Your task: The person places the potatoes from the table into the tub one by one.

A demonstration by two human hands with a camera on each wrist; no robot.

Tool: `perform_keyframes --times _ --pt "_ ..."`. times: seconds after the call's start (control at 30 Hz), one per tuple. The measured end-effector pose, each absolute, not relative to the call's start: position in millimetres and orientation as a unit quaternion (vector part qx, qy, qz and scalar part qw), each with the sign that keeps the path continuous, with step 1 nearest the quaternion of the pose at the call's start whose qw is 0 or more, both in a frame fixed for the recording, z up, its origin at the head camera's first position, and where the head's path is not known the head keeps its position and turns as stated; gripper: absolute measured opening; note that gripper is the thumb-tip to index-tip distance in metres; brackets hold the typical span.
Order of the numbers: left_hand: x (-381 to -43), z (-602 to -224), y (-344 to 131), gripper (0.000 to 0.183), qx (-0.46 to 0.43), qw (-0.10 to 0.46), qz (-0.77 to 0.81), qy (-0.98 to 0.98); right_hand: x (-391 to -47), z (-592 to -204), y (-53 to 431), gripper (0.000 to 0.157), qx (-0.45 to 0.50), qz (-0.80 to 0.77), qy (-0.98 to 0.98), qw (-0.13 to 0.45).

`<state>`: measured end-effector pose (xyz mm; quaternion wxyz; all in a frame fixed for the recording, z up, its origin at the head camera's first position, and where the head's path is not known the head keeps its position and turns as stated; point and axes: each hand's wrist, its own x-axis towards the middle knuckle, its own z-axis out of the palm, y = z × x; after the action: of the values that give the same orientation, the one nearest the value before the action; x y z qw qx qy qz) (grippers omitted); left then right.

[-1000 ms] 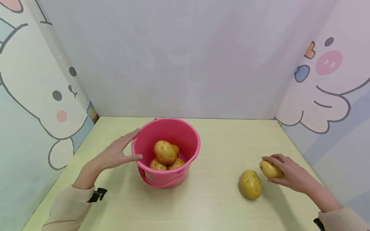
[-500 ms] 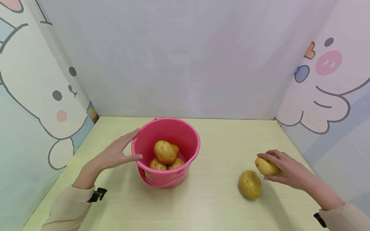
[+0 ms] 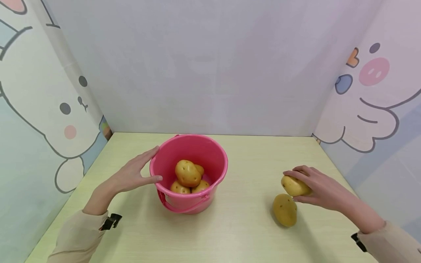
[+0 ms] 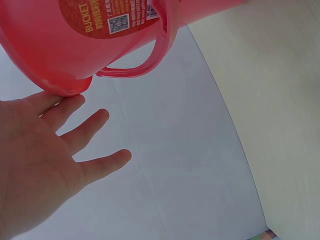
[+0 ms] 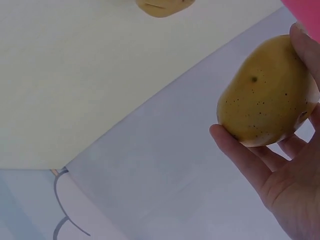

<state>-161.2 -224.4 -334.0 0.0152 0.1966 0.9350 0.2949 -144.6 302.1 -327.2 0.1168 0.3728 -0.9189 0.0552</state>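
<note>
A pink bucket (image 3: pixel 171 155) stands left of the middle of the table, with several yellow-brown potatoes (image 3: pixel 188 173) inside. At its left rim rests my left hand (image 3: pixel 131 174), thumb and fingers outstretched; in the left wrist view the spread fingers (image 4: pixel 85 132) touch the rim without curling round it. My right hand (image 3: pixel 323 188) holds a potato (image 3: pixel 294 185) above the table at the right, between thumb and fingers, as the right wrist view confirms with the potato (image 5: pixel 267 95) close up. Just below it in the head view, another potato (image 3: pixel 284 210) lies on the table.
The pale wooden table (image 3: pixel 243 233) is bounded by a plain back wall (image 3: pixel 210 73) and two side walls with cartoon animals. The bucket's pink handle (image 3: pixel 184 211) hangs down on its near side.
My right hand has moved left and slightly away from me with the potato, coming over the far side of the one lying on the table. The left hand and bucket have stayed still.
</note>
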Motion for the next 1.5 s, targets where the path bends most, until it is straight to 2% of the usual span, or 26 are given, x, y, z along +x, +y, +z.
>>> perform_keyframes --times 0.9,1.5 --pt "-160 -333 -223 0.091 0.195 0.016 0.296 0.935 -162 -282 244 0.062 0.422 0.043 -0.903 0.069" --pt "-161 -332 -224 0.091 0.193 0.02 0.3 0.934 -179 -249 215 0.063 0.454 0.027 -0.888 0.067"
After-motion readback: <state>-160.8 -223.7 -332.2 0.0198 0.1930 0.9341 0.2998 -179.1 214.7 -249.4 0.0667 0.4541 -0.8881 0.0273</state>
